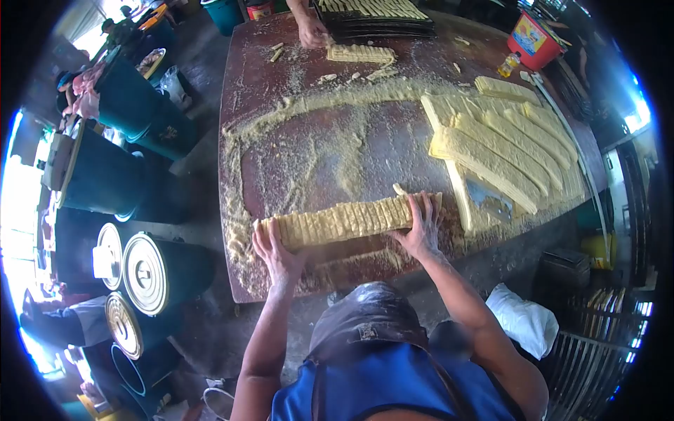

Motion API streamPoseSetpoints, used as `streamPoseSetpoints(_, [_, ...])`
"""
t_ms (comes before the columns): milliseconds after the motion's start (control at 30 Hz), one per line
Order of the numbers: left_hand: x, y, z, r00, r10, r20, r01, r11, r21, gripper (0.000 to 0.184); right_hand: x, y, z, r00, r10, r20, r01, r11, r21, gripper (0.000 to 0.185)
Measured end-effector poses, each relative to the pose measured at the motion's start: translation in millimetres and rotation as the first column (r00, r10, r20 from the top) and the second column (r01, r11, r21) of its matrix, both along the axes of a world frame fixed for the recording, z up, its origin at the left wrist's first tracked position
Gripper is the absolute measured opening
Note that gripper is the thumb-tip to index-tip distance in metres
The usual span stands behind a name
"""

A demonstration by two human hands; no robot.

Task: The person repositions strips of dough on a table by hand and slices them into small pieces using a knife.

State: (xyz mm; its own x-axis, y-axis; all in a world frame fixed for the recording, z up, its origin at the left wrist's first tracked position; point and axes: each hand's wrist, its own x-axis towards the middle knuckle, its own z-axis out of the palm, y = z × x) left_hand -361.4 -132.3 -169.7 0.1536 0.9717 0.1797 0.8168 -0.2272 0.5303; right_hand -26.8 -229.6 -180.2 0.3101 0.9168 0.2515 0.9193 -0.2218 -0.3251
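A long row of sliced pale-yellow dough (344,223) lies across the near part of the floured table, its cuts running crosswise. My left hand (279,258) grips its left end, fingers over the far side. Around the right end my right hand (423,231) is closed, thumb on the near side. One small loose dough piece (399,189) sits just beyond the row, near my right fingers. To the right, several long flour-dusted dough slabs (502,151) lie side by side, partly overlapping. Near their front edge is a flat metal blade (488,200), partly covered with flour.
At the table's (309,161) far side, a co-worker's hand (312,31) touches a shorter cut dough row (361,53). Stacked trays (375,24) of dough strips stand behind it. A red bucket (533,42) and small bottle (509,64) are far right; green bins (105,172) line the left.
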Motion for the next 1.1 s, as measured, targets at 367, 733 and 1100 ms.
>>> streamPoseSetpoints(367, [67.9, 261.1, -13.5, 0.993, 0.021, -0.116, -0.012, 0.996, 0.085, 0.11, 76.7, 269.4, -28.1, 0.998, 0.007, 0.068, -0.014, 0.994, 0.106, 0.114])
streamPoseSetpoints(733, [97.3, 428.9, -6.0, 0.988, 0.022, -0.152, -0.029, 0.999, -0.044, 0.119, 115.7, 444.7, -23.4, 1.0, -0.001, 0.012, 0.001, 1.0, 0.014, 0.124])
streamPoseSetpoints(1100, [-20.0, 205.5, 7.4, 0.893, -0.286, -0.348, 0.255, 0.958, -0.133, 0.08, 28.7, 218.5, -0.2, 0.994, 0.049, 0.097, -0.001, 0.898, -0.44, 0.096])
